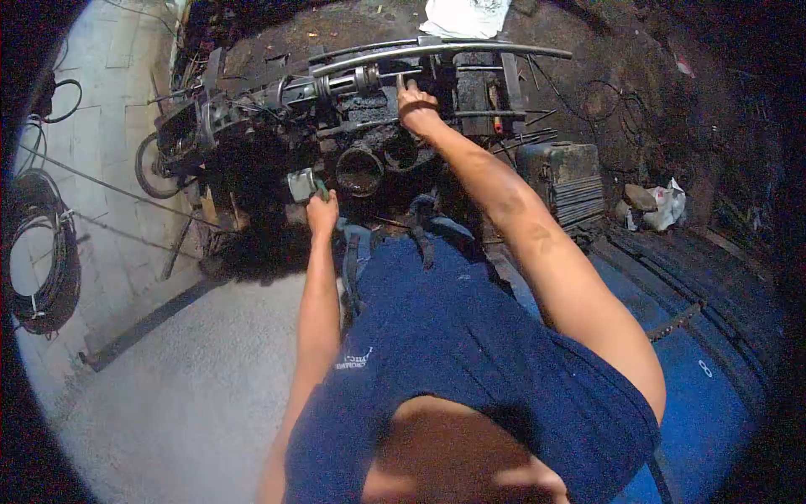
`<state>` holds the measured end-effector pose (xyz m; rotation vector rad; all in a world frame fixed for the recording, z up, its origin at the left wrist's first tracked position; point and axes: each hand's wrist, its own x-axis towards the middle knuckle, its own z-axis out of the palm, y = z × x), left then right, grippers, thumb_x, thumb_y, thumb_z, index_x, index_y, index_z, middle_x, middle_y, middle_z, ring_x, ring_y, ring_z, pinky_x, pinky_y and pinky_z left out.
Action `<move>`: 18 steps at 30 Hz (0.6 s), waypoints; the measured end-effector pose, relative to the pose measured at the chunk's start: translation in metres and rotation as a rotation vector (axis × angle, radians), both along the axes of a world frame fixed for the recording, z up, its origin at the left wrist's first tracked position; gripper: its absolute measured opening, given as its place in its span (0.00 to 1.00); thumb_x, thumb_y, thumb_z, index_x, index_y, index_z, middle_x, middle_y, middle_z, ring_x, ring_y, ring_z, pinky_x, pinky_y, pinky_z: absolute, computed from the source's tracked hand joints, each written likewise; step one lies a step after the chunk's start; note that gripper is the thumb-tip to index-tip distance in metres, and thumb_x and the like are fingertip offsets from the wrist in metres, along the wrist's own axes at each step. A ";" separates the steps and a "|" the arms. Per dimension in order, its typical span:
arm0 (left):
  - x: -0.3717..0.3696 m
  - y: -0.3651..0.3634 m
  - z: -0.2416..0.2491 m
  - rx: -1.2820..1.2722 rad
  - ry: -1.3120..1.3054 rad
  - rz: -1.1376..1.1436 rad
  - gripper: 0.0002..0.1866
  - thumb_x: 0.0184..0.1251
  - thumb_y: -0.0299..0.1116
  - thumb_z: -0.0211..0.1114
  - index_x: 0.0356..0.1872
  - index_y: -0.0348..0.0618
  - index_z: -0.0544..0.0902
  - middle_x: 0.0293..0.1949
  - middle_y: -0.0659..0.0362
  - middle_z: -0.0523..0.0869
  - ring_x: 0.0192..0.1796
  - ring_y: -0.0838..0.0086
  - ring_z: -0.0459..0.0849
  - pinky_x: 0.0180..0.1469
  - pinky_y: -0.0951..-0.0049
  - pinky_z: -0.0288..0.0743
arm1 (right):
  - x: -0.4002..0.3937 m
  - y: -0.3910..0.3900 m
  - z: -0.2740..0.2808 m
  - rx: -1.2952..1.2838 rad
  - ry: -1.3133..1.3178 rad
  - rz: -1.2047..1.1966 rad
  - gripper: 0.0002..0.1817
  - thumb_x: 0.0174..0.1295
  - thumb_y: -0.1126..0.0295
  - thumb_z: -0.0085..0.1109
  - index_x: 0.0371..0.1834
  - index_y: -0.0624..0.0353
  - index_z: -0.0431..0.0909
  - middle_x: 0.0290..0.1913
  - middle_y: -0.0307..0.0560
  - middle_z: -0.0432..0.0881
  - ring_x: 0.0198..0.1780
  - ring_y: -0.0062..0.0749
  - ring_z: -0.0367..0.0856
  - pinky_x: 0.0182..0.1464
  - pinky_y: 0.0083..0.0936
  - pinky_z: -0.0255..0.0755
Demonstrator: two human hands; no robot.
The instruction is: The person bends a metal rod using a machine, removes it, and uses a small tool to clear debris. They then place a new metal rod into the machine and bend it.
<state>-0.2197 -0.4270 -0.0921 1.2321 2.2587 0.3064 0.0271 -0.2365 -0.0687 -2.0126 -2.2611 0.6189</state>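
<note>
My left hand point(321, 213) is closed around the green handle of a small tool with a pale, squarish head point(300, 185); its exact kind does not show clearly. Just beyond it stands a dark, greasy machine point(361, 118) with long metal bars and two round openings at the near side. Across the machine, my right hand point(417, 109) reaches to a thin bright metal rod point(401, 74), with two fingertips at the rod and the other fingers bent. A curved metal bar point(445, 49) runs behind that hand.
A ribbed metal case point(575, 181) stands right of the machine, near a white plastic bag point(667, 206). Coiled black cable point(63, 277) lies at the left, with a wheel point(151, 168) by the machine's end. White cloth or paper point(466, 17) lies beyond.
</note>
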 end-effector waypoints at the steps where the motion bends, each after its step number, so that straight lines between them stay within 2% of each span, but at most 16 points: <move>1: -0.001 0.000 -0.003 0.011 -0.009 -0.004 0.24 0.56 0.47 0.60 0.33 0.28 0.79 0.34 0.37 0.81 0.41 0.44 0.79 0.44 0.54 0.72 | 0.005 -0.003 -0.020 0.002 -0.002 -0.001 0.30 0.54 0.71 0.45 0.65 0.58 0.57 0.50 0.58 0.72 0.45 0.52 0.78 0.42 0.47 0.73; 3: -0.001 0.000 -0.002 -0.035 0.008 -0.003 0.25 0.56 0.47 0.60 0.33 0.28 0.79 0.34 0.37 0.81 0.41 0.44 0.79 0.44 0.54 0.72 | 0.016 -0.010 -0.077 0.274 -0.189 0.264 0.22 0.53 0.72 0.46 0.53 0.64 0.70 0.47 0.61 0.73 0.39 0.52 0.80 0.38 0.45 0.74; 4: -0.002 0.002 -0.003 -0.079 0.028 0.001 0.25 0.55 0.48 0.60 0.33 0.27 0.79 0.34 0.37 0.81 0.41 0.44 0.79 0.44 0.54 0.72 | 0.016 -0.018 -0.026 0.041 -0.021 0.155 0.14 0.51 0.72 0.47 0.39 0.65 0.77 0.45 0.65 0.74 0.37 0.55 0.80 0.38 0.45 0.75; 5: -0.003 0.002 -0.004 -0.074 0.024 0.004 0.25 0.55 0.48 0.60 0.33 0.27 0.79 0.34 0.37 0.81 0.41 0.44 0.79 0.44 0.54 0.72 | 0.018 -0.031 -0.006 0.053 0.081 0.120 0.12 0.49 0.71 0.50 0.32 0.65 0.79 0.42 0.64 0.76 0.37 0.56 0.79 0.41 0.46 0.74; 7: -0.005 0.001 -0.007 -0.081 -0.018 0.014 0.25 0.55 0.48 0.60 0.34 0.27 0.79 0.35 0.36 0.80 0.42 0.43 0.78 0.44 0.54 0.72 | 0.017 -0.044 0.021 -0.248 0.107 -0.029 0.14 0.49 0.67 0.52 0.34 0.67 0.78 0.37 0.64 0.78 0.40 0.58 0.78 0.43 0.45 0.73; 9: -0.005 0.000 -0.009 -0.070 -0.018 0.033 0.25 0.55 0.48 0.60 0.33 0.28 0.79 0.35 0.36 0.80 0.42 0.43 0.78 0.45 0.54 0.72 | 0.025 -0.076 0.025 -0.080 0.193 -0.091 0.17 0.51 0.63 0.53 0.35 0.68 0.78 0.37 0.65 0.78 0.42 0.58 0.77 0.44 0.44 0.72; 10: -0.003 0.000 -0.008 -0.060 -0.011 0.040 0.25 0.55 0.48 0.60 0.33 0.28 0.79 0.35 0.35 0.80 0.42 0.43 0.78 0.45 0.53 0.72 | 0.032 -0.085 0.027 -0.180 0.274 -0.073 0.18 0.51 0.61 0.51 0.34 0.68 0.75 0.40 0.67 0.77 0.44 0.59 0.76 0.47 0.48 0.71; 11: -0.003 0.001 -0.008 -0.052 -0.016 0.048 0.25 0.55 0.48 0.60 0.33 0.28 0.79 0.35 0.35 0.80 0.42 0.43 0.78 0.45 0.53 0.72 | 0.041 -0.097 0.031 -0.186 0.287 -0.043 0.20 0.51 0.59 0.53 0.35 0.68 0.75 0.39 0.66 0.77 0.44 0.58 0.76 0.46 0.46 0.71; 13: -0.003 0.003 -0.003 -0.139 -0.022 0.039 0.25 0.55 0.49 0.60 0.34 0.29 0.79 0.36 0.36 0.80 0.43 0.44 0.78 0.46 0.53 0.72 | 0.064 -0.103 0.002 -0.207 0.327 0.173 0.22 0.50 0.56 0.56 0.37 0.67 0.76 0.38 0.65 0.78 0.43 0.57 0.77 0.46 0.44 0.71; 15: -0.006 0.001 -0.003 -0.117 -0.002 0.024 0.25 0.55 0.49 0.60 0.34 0.29 0.79 0.36 0.36 0.80 0.43 0.44 0.78 0.46 0.53 0.72 | 0.085 -0.087 -0.001 -0.316 0.363 0.248 0.23 0.48 0.54 0.59 0.37 0.66 0.76 0.37 0.63 0.78 0.43 0.55 0.77 0.47 0.42 0.70; 16: -0.004 0.000 -0.003 -0.096 0.017 0.003 0.25 0.55 0.49 0.60 0.34 0.29 0.79 0.36 0.37 0.81 0.43 0.44 0.79 0.46 0.53 0.72 | 0.091 -0.054 0.069 -0.270 0.419 0.215 0.23 0.49 0.55 0.60 0.36 0.66 0.76 0.38 0.63 0.78 0.43 0.54 0.77 0.46 0.41 0.70; 18: -0.002 -0.001 -0.001 -0.091 0.019 0.005 0.25 0.55 0.49 0.60 0.34 0.29 0.79 0.37 0.37 0.80 0.43 0.44 0.79 0.46 0.54 0.72 | 0.098 -0.023 0.123 0.321 0.419 0.162 0.20 0.49 0.56 0.60 0.33 0.66 0.78 0.35 0.62 0.80 0.39 0.53 0.79 0.43 0.39 0.73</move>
